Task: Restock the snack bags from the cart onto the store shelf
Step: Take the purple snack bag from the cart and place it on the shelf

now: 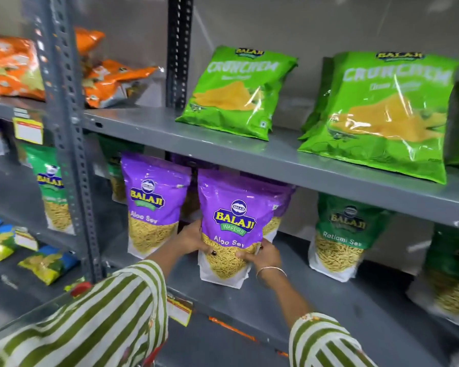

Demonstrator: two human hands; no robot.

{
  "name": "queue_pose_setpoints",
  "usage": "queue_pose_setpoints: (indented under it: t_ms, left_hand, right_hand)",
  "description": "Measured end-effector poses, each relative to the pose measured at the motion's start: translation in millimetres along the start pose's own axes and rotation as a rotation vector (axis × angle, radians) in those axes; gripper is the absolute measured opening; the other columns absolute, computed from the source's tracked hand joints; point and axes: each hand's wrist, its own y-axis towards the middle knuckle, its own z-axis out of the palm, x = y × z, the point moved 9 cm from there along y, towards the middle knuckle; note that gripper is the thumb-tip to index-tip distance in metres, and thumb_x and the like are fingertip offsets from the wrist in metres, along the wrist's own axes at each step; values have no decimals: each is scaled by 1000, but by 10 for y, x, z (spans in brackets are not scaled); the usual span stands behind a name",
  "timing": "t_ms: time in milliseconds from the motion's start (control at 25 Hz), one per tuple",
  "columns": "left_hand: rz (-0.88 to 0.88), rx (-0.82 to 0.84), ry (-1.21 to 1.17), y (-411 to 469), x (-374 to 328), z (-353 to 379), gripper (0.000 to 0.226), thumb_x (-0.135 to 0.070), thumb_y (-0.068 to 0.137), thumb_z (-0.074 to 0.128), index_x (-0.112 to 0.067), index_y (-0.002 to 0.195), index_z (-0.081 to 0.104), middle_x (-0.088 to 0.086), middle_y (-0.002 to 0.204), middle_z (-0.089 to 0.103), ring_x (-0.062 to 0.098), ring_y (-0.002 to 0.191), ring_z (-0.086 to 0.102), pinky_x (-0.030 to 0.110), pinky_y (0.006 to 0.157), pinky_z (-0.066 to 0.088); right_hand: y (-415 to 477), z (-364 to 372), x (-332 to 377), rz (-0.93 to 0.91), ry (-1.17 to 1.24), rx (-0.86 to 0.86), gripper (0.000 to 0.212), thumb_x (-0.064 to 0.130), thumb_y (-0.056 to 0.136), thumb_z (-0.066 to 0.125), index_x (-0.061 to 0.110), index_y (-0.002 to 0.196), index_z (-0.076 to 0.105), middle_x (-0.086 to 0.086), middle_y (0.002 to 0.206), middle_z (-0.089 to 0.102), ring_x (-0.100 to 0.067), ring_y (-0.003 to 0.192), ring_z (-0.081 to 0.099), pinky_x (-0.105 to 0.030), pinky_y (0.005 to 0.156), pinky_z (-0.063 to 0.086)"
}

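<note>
A purple Aloo Sev bag stands upright on the lower grey shelf, under the upper shelf board. My left hand grips its left edge and my right hand grips its lower right corner. More purple bags show just behind it. A second purple Aloo Sev bag stands to its left, apart from my hands. The cart is mostly out of view; only a red-tipped edge shows at lower left.
Two green Crunchem bags lean on the upper shelf. Green Ratlami Sev bags stand to the right on the lower shelf. Orange bags lie at upper left. A perforated steel upright divides the bays.
</note>
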Motion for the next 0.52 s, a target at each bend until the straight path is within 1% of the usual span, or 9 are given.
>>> queue_pose_setpoints:
  t_ms: [40, 80, 120, 160, 200, 240, 280, 440, 520]
  left_hand:
    - [7, 20, -48, 92, 2, 68, 68, 5, 58, 81, -12, 116, 48, 5, 111, 62, 18, 110, 54, 22, 90, 38]
    - [4, 32, -78, 165, 15, 131, 68, 10, 58, 79, -8, 116, 49, 12, 117, 63, 24, 112, 56, 31, 96, 44]
    - [7, 36, -93, 214, 19, 176, 68, 12, 57, 78, -7, 115, 49, 16, 121, 63, 27, 113, 58, 37, 98, 48]
    - [8, 40, -89, 225, 15, 201, 67, 12, 57, 78, -10, 114, 50, 17, 122, 63, 25, 109, 59, 34, 94, 51]
    - [8, 54, -94, 244, 27, 233, 67, 10, 58, 79, -14, 112, 50, 15, 121, 64, 20, 103, 60, 25, 86, 52]
    - [5, 65, -89, 252, 30, 254, 67, 8, 58, 79, -16, 113, 49, 12, 120, 64, 16, 99, 59, 19, 80, 50]
    - [-1, 78, -85, 264, 31, 271, 69, 6, 59, 79, -15, 117, 48, 11, 120, 64, 14, 98, 57, 18, 80, 47]
    - [-39, 154, -75, 248, 8, 346, 79, 6, 64, 77, -8, 131, 37, 14, 131, 56, 18, 110, 54, 26, 90, 41]
    - [-84, 168, 11, 139, 47, 344, 79, -3, 68, 77, -6, 133, 32, 12, 137, 50, 24, 122, 48, 29, 97, 40]
  right_hand:
    - [28, -38, -38, 7, -1, -12, 56, 15, 52, 88, 9, 103, 65, -14, 103, 72, -25, 89, 65, -33, 81, 53]
    - [58, -69, -80, 8, -11, -23, 57, 16, 52, 88, 9, 103, 64, -13, 103, 72, -22, 85, 64, -28, 76, 50]
    - [75, -91, -114, 12, -24, -28, 57, 18, 52, 88, 10, 103, 64, -12, 103, 72, -21, 84, 63, -26, 74, 48]
    - [87, -107, -144, 19, -28, -29, 58, 19, 53, 88, 10, 104, 64, -12, 103, 71, -22, 85, 64, -25, 74, 47]
    - [93, -119, -177, 31, -26, -30, 58, 20, 53, 88, 10, 104, 63, -11, 105, 71, -24, 89, 65, -27, 76, 48]
    - [99, -129, -199, 36, -22, -29, 58, 21, 54, 88, 11, 105, 63, -11, 106, 71, -25, 93, 65, -29, 79, 50]
    - [98, -135, -212, 41, -17, -24, 58, 22, 54, 88, 11, 105, 63, -11, 108, 71, -26, 95, 65, -32, 82, 52]
    - [103, -105, -202, 58, -79, 31, 63, 25, 59, 85, 10, 113, 57, -12, 116, 67, -28, 103, 63, -38, 91, 52]
    - [99, -90, -200, 107, -213, 107, 66, 35, 61, 83, 10, 116, 55, -12, 115, 66, -28, 99, 63, -36, 84, 53]
